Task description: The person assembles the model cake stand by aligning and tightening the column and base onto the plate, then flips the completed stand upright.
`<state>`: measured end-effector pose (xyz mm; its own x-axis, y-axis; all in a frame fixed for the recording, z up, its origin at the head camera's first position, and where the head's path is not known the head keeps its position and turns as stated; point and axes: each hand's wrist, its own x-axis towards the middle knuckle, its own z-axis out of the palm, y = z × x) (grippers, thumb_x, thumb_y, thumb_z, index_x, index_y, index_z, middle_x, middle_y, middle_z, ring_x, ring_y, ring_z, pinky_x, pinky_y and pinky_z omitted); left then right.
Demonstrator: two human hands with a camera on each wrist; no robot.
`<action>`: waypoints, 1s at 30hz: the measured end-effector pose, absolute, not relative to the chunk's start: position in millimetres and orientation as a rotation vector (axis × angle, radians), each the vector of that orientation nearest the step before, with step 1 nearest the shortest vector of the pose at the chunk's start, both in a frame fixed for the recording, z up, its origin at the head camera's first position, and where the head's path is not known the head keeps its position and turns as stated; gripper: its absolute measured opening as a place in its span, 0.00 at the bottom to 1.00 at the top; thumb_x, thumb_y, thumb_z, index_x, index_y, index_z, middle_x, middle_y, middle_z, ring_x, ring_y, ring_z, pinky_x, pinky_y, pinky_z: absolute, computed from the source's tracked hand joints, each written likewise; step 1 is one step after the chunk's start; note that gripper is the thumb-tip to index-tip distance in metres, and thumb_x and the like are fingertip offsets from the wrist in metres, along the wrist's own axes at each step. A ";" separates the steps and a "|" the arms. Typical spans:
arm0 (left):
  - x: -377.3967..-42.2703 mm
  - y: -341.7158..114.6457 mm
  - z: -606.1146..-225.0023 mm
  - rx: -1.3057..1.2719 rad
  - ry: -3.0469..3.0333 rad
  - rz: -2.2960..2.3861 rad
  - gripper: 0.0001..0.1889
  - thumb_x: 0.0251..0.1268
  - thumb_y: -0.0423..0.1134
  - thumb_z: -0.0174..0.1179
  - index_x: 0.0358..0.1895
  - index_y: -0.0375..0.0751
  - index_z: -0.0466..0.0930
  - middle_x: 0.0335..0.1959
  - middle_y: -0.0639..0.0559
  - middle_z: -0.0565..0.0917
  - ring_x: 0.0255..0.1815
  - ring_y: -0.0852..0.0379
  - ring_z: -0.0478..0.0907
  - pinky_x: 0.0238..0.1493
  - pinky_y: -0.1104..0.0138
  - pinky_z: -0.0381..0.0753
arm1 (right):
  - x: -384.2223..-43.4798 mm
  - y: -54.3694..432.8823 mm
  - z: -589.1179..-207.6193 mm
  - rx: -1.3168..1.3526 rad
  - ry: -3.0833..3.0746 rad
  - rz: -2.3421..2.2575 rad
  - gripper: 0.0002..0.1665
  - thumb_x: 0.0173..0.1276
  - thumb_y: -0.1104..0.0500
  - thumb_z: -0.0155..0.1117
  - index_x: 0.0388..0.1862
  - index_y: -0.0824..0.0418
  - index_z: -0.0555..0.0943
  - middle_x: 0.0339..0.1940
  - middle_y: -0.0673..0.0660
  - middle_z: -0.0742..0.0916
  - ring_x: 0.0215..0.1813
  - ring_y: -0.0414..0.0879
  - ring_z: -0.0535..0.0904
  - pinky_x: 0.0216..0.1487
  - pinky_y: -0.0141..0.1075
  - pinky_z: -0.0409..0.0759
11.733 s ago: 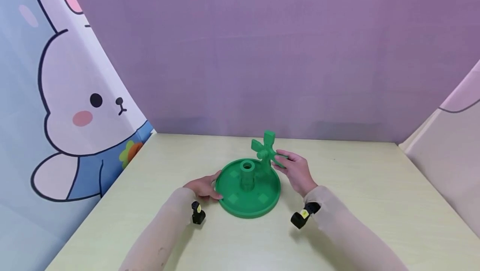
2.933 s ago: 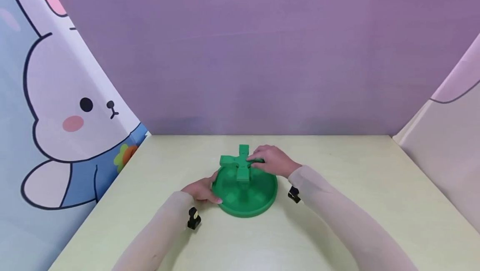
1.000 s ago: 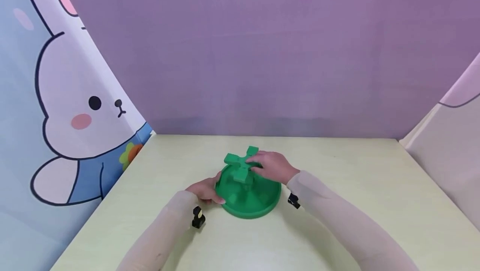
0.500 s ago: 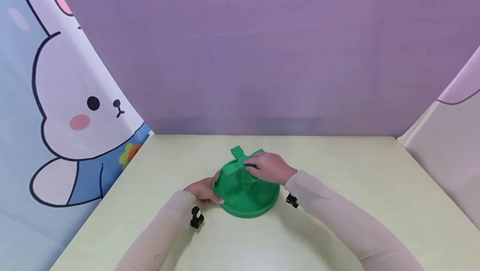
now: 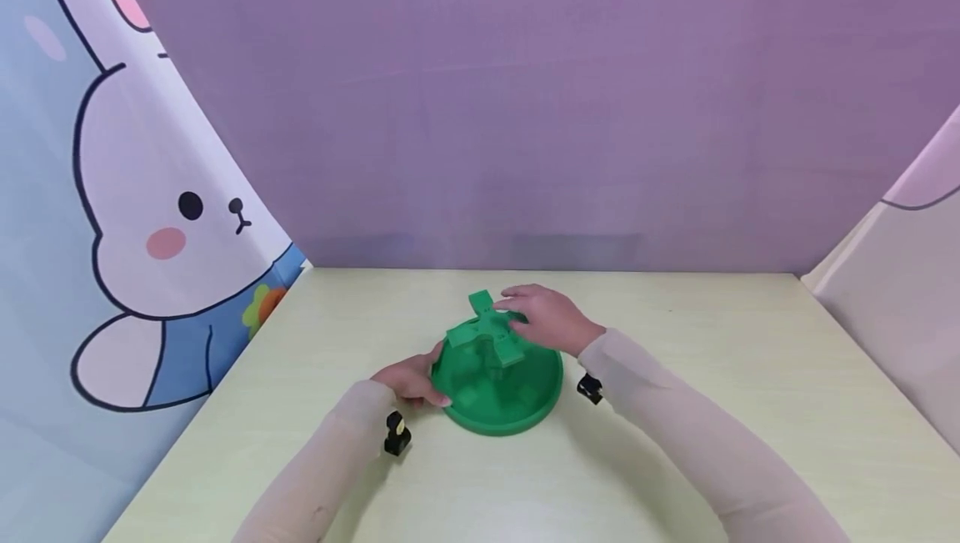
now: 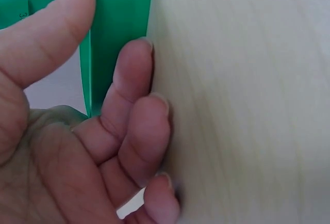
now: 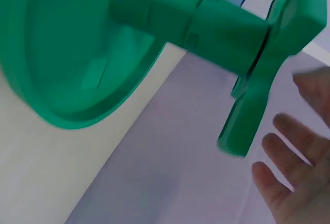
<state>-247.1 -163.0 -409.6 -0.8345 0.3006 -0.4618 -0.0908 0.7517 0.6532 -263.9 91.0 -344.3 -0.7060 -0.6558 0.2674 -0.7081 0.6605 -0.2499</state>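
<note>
A green round dish-like base (image 5: 495, 414) with a raised rim lies on the table. From its middle rises a green post (image 7: 216, 30), with a four-armed green cross piece (image 5: 490, 324) lying flat on top. My left hand (image 5: 408, 379) holds the left side of the base, thumb over the rim and fingers along its outer wall, as the left wrist view shows at the green rim (image 6: 121, 17). Beside the cross piece hovers my right hand (image 5: 551, 318), fingers spread; in the right wrist view a gap shows between the fingers (image 7: 289, 157) and the cross arms (image 7: 242, 121).
The pale wooden table (image 5: 712, 376) reaches back to a purple cloth wall (image 5: 555, 109). A cartoon rabbit curtain (image 5: 142, 193) hangs at the left, a pale one (image 5: 900, 301) at the right. A small black camera sits on each wrist.
First held tilted beside the post, the cross piece now lies on top of it. It has turned during the last second, and my right hand has let go and risen slightly. The left hand stays put.
</note>
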 end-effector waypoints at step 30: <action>-250.7 -155.3 -411.7 0.086 2.379 0.964 0.54 0.54 0.35 0.71 0.78 0.43 0.40 0.60 0.37 0.68 0.19 0.55 0.68 0.24 0.68 0.69 | -275.9 103.1 -356.5 1.224 -2.720 0.548 0.19 0.64 0.67 0.65 0.55 0.61 0.83 0.50 0.57 0.85 0.54 0.51 0.81 0.55 0.44 0.77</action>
<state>-250.7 -155.3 -411.7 -0.8380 0.2605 -0.4795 -0.1466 0.7389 0.6577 -275.9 103.1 -356.5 -0.6694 -0.7021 0.2430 -0.7414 0.6102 -0.2793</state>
